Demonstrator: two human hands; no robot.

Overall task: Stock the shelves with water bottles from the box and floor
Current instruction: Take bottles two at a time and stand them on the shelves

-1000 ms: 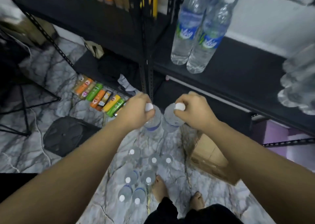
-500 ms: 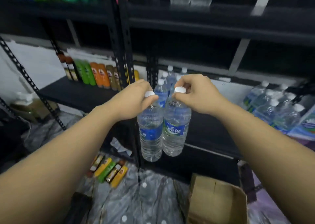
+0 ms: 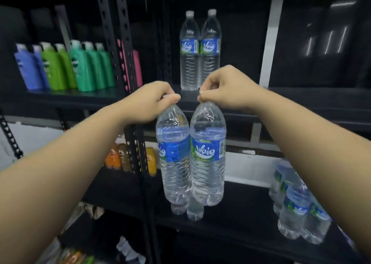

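Observation:
My left hand (image 3: 148,103) grips the cap of a clear water bottle (image 3: 173,159) with a blue label. My right hand (image 3: 226,89) grips the cap of a second water bottle (image 3: 207,155). Both bottles hang side by side and touch, in front of the black shelving. Two matching bottles (image 3: 199,50) stand upright on the upper shelf (image 3: 301,95) just behind my hands. Several more water bottles (image 3: 297,203) stand at the right on the lower shelf (image 3: 241,209), and the bases of two others (image 3: 187,207) show below the hanging pair.
Black perforated uprights (image 3: 128,63) divide the racks. The left rack holds blue, green and teal bottles (image 3: 66,67) above and orange and yellow drink bottles (image 3: 120,159) lower down. A white post (image 3: 269,42) stands behind the upper shelf.
Both hands have lifted the two bottles from the floor up to the level of the upper shelf. The view has tilted upward, so the box and floor bottles are out of sight.

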